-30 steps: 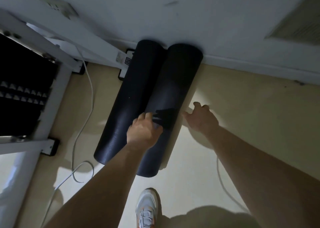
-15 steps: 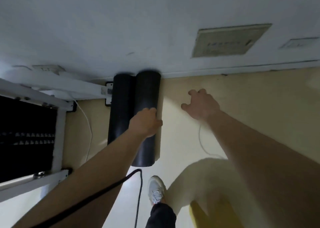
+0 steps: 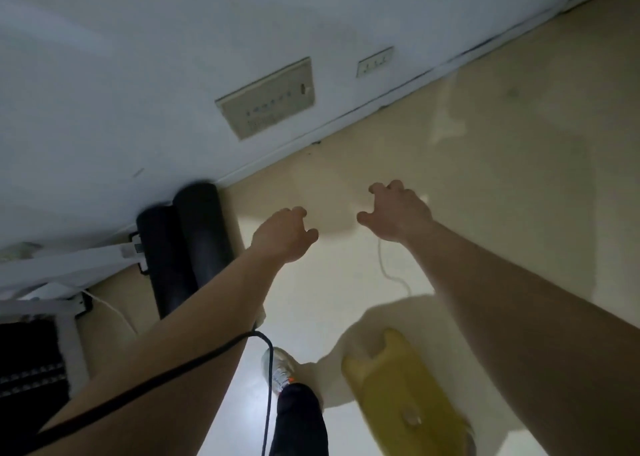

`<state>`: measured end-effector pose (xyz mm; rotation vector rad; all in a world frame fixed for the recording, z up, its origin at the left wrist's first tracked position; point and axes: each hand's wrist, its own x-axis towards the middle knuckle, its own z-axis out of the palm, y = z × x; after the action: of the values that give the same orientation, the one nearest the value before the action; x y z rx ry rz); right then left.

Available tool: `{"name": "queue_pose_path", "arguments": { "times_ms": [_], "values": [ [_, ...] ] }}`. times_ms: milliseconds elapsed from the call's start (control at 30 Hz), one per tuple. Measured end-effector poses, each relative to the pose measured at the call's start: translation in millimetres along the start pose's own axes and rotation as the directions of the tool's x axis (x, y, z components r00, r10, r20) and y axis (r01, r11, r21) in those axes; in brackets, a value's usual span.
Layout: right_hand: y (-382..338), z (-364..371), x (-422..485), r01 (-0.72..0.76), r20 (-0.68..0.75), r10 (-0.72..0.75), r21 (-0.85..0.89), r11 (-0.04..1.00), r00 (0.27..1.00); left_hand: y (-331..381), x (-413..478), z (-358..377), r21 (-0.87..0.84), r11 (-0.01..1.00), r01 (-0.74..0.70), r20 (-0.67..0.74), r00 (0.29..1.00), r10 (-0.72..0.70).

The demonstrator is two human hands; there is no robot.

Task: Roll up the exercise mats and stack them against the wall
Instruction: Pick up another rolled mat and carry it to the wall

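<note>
Two rolled black exercise mats lie side by side on the floor, their far ends against the white wall [image 3: 104,91]: the left roll [image 3: 162,258] and the right roll [image 3: 204,233]. My left forearm covers their near ends. My left hand [image 3: 282,235] hovers just right of the rolls, off them, fingers loosely curled and holding nothing. My right hand [image 3: 398,214] is further right over bare floor, fingers spread and curled, also holding nothing.
A white metal frame [image 3: 65,275] with a dark panel stands at the left. A black cable [image 3: 266,386] hangs across my left arm, and a thin white cord [image 3: 391,275] lies on the floor. A yellow object [image 3: 398,393] is near my shoe [image 3: 278,369]. Wall plates [image 3: 270,98] sit above the skirting.
My left hand has let go of the right mat roll and lifted away to the right. The view has swung right and pulled back from the mats.
</note>
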<state>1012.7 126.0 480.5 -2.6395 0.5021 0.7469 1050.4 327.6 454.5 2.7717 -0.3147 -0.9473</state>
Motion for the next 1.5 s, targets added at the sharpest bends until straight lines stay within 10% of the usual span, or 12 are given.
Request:
{"name": "queue_pose_path", "arguments": {
  "times_ms": [233, 433, 933, 1500],
  "values": [
    [223.5, -19.7, -130.2, -0.270, -0.026, 0.275, 0.125, 0.955, 0.961, 211.5, -66.5, 67.1, 0.086, 0.968, -0.236, 0.082, 0.970, 0.229],
    [362.9, 27.6, -261.9, -0.564, -0.006, 0.610, 0.371, 0.737, 0.793, 349.2, -121.1, 137.4, 0.248, 0.791, -0.559, 0.244, 0.826, 0.508],
    [504.8, 269.7, -612.3, -0.757, 0.259, 0.898, 0.643, 0.115, 0.356, 464.2, -375.8, 420.2, 0.323, 0.284, -0.903, 0.662, 0.430, 0.614],
    [806.6, 409.3, -674.4, -0.746, 0.281, 0.849, 0.641, 0.180, 0.447, 589.4, -427.0, 704.1, 0.350, 0.513, -0.784, 0.586, 0.611, 0.533]
  ]
}}
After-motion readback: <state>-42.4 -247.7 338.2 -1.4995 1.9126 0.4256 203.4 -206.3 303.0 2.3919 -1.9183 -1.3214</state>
